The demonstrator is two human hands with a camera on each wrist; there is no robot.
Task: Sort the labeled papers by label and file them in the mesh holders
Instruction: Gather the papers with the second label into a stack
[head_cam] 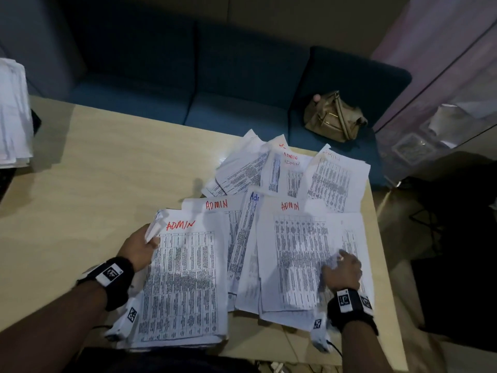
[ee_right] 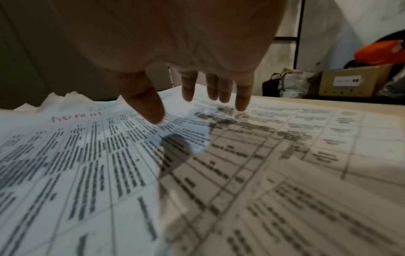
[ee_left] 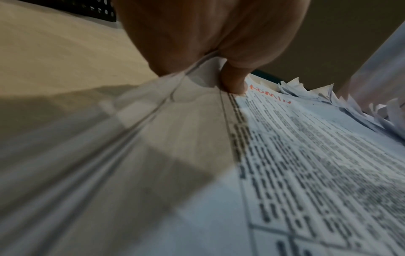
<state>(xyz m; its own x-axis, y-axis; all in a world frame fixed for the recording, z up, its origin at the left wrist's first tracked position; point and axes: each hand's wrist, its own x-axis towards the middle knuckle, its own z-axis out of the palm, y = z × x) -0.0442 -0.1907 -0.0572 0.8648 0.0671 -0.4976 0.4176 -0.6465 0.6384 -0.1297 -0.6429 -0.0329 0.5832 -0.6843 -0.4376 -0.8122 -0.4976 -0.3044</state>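
A thick stack of printed sheets (head_cam: 185,286) headed ADMIN in red lies at the table's near edge. My left hand (head_cam: 142,247) grips its upper left edge, thumb (ee_left: 233,81) on top and the sheets (ee_left: 175,121) bending up. To the right, more ADMIN sheets (head_cam: 298,254) lie fanned out. My right hand (head_cam: 343,267) rests on them with straight, spread fingers (ee_right: 242,100) touching the top sheet (ee_right: 109,147). Further ADMIN papers (head_cam: 285,168) are scattered behind.
The wooden table (head_cam: 94,162) has bare room on its left half. A white paper pile (head_cam: 13,114) stands at the far left edge. A blue sofa (head_cam: 215,76) with a tan handbag (head_cam: 333,117) lies beyond. A black perforated edge (ee_left: 87,8) shows in the left wrist view.
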